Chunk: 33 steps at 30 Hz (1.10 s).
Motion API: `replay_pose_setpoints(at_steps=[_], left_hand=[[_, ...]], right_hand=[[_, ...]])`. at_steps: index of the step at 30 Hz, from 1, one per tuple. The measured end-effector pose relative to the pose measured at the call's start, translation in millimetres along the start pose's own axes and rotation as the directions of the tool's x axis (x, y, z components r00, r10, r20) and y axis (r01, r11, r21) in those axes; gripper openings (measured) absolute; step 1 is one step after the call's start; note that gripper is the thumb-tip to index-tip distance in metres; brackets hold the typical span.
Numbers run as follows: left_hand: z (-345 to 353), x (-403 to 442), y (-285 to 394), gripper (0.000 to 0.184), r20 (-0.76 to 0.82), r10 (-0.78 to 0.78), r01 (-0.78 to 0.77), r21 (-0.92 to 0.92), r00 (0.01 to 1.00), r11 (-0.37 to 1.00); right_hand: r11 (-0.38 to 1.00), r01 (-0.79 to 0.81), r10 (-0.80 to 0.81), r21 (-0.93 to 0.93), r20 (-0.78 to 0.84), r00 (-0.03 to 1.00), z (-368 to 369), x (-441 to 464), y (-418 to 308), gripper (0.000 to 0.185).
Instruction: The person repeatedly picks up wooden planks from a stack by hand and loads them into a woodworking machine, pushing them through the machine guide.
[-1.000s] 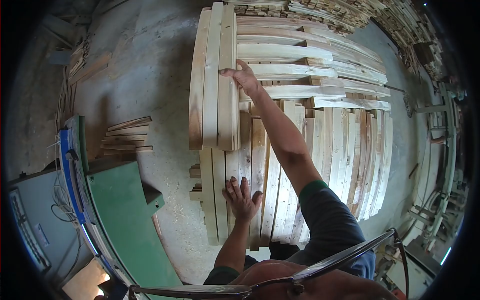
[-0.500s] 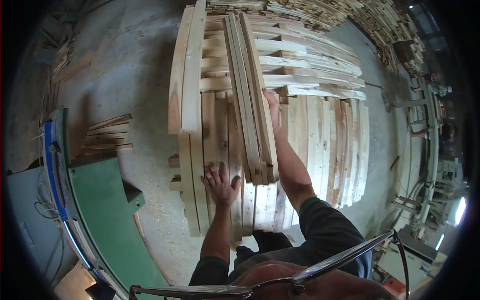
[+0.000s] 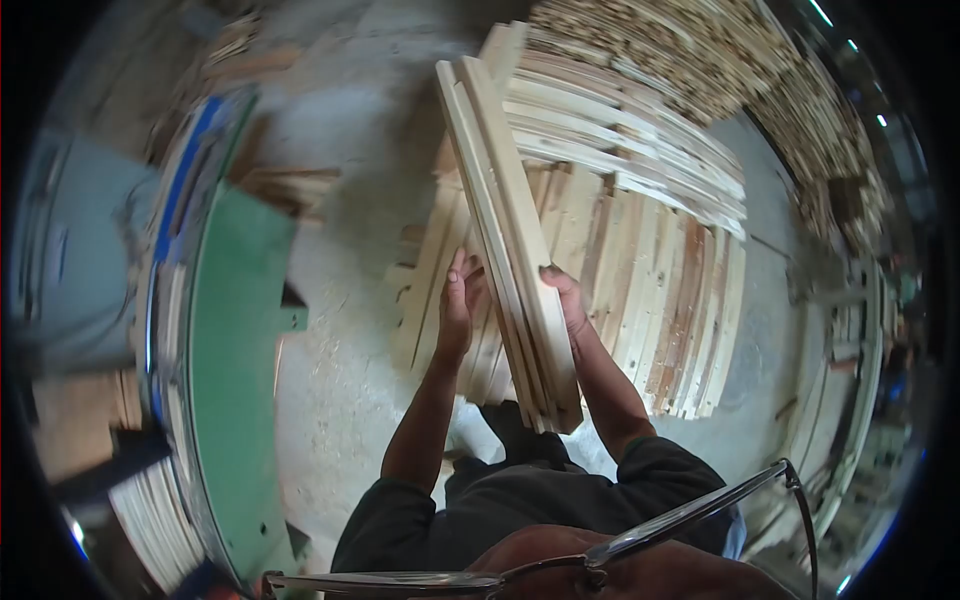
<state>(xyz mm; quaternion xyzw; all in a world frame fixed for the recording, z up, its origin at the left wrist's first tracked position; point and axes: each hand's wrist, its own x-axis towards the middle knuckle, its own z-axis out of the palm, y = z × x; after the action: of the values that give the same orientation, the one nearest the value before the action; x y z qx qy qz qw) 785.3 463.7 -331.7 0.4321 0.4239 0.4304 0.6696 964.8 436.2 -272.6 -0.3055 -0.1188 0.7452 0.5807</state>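
Note:
A bundle of long, narrow wooden boards [image 3: 505, 230] is held up in front of me, tilted with its far end to the left. My right hand [image 3: 568, 300] grips the bundle's right side, thumb on the near face and its other fingers hidden behind the wood. Close by the bundle's left side is my left hand [image 3: 461, 305], raised with fingers apart; whether its fingertips touch the wood I cannot tell. Below the bundle lies a layered stack of pale boards [image 3: 640, 290], its upper layer laid crosswise at the far side.
To the left stands a green machine panel [image 3: 235, 370] with a blue-edged rail. Scrap wood pieces [image 3: 295, 185] lie on the concrete floor [image 3: 345, 300] beyond it. Large piles of boards [image 3: 650, 50] rise at the back right. Machinery lines the far right.
The bundle has been raised and brought nearer me. My left hand has lifted off the stack to the bundle's left side. The view has turned, showing more of the green machine.

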Motion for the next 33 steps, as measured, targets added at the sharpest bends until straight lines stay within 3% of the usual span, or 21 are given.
replay_pose_setpoints(at_steps=[1,3,5,6,7,9,10,11,12,13,16,17,18,19,21,22,26,28,33], left_hand=[[-0.2,-22.7,33.4,0.08,-0.009,-0.027,0.023,-0.312,1.0,0.95],[-17.8,-60.4,73.1,0.08,-0.086,-0.007,-0.024,-0.345,0.996,0.938],[-52.9,-95.4,91.1,0.077,-0.107,0.073,-0.108,-0.375,0.992,0.921],[-69.4,-122.4,109.0,0.073,-0.198,0.008,-0.091,-0.418,0.98,0.904],[-92.1,-151.4,121.9,0.075,-0.212,-0.037,-0.085,-0.539,0.976,0.838],[-116.9,-212.2,148.6,0.078,-0.448,0.079,-0.341,-0.543,0.891,0.767],[-135.8,-243.2,150.9,0.078,-0.5,0.101,-0.394,-0.525,0.86,0.754],[-156.9,-271.9,149.8,0.079,-0.484,0.191,-0.485,-0.61,0.854,0.627],[-176.4,-301.9,149.4,0.08,-0.474,0.284,-0.551,-0.68,0.834,0.483],[-192.6,-332.9,151.7,0.08,-0.518,0.3,-0.597,-0.653,0.801,0.466],[-242.1,-424.6,158.2,0.085,-0.499,0.492,-0.658,-0.718,0.713,0.225],[-256.5,-454.0,159.1,0.085,-0.533,0.506,-0.694,-0.69,0.678,0.204],[-269.1,-483.5,160.4,0.085,-0.55,0.521,-0.711,-0.681,0.653,0.173],[-277.4,-512.6,161.1,0.085,-0.567,0.532,-0.726,-0.674,0.629,0.139],[-285.5,-565.4,159.5,0.086,-0.611,0.543,-0.779,-0.612,0.575,0.136],[-287.1,-587.1,159.4,0.087,-0.654,0.514,-0.798,-0.593,0.555,0.108],[-290.8,-648.7,161.6,0.089,-0.745,0.467,-0.864,-0.496,0.475,0.088],[-292.7,-664.9,160.3,0.089,-0.771,0.455,-0.88,-0.47,0.447,0.068],[-301.6,-684.1,160.7,0.088,-0.794,0.485,-0.914,-0.406,0.365,0.022]], right_hand=[[0.981,0.014,-0.01,-0.196,0.023,1.0,27.0,-8.0,7.9,0.066],[0.877,0.111,-0.015,-0.467,0.204,0.979,72.5,-16.4,37.4,0.08],[0.632,0.369,-0.11,-0.681,0.393,0.913,99.9,-21.0,95.7,0.08],[0.448,0.356,-0.01,-0.82,0.393,0.919,135.1,-41.2,107.2,0.092],[0.458,0.372,0.038,-0.808,0.436,0.899,170.0,-61.6,123.5,0.092],[-0.088,0.37,0.042,-0.925,0.368,0.929,234.0,-98.3,167.6,0.107],[-0.183,0.475,0.062,-0.861,0.472,0.88,251.9,-115.4,194.9,0.115],[-0.177,0.52,0.105,-0.836,0.509,0.854,267.7,-132.3,216.6,0.115],[-0.233,0.633,0.133,-0.738,0.621,0.773,282.6,-151.0,238.3,0.113],[-0.28,0.73,0.162,-0.623,0.719,0.676,296.3,-171.9,259.4,0.11],[-0.167,0.821,0.391,-0.546,0.728,0.563,333.5,-234.8,286.0,0.104],[-0.098,0.816,0.505,-0.569,0.678,0.534,345.8,-252.5,290.6,0.102],[-0.125,0.781,0.6,-0.612,0.58,0.551,357.6,-270.8,297.2,0.102],[-0.116,0.804,0.628,-0.584,0.584,0.515,360.7,-284.4,312.4,0.102],[0.089,0.808,0.652,-0.583,0.647,0.395,360.0,-304.9,346.1,0.1],[0.131,0.747,0.729,-0.652,0.574,0.373,364.9,-313.0,357.1,0.096],[0.243,0.706,0.776,-0.665,0.57,0.269,375.1,-340.6,390.0,0.08],[0.303,0.754,0.719,-0.583,0.659,0.222,377.1,-350.6,402.5,0.074],[0.285,0.764,0.737,-0.579,0.642,0.211,389.7,-367.6,413.2,0.07]])
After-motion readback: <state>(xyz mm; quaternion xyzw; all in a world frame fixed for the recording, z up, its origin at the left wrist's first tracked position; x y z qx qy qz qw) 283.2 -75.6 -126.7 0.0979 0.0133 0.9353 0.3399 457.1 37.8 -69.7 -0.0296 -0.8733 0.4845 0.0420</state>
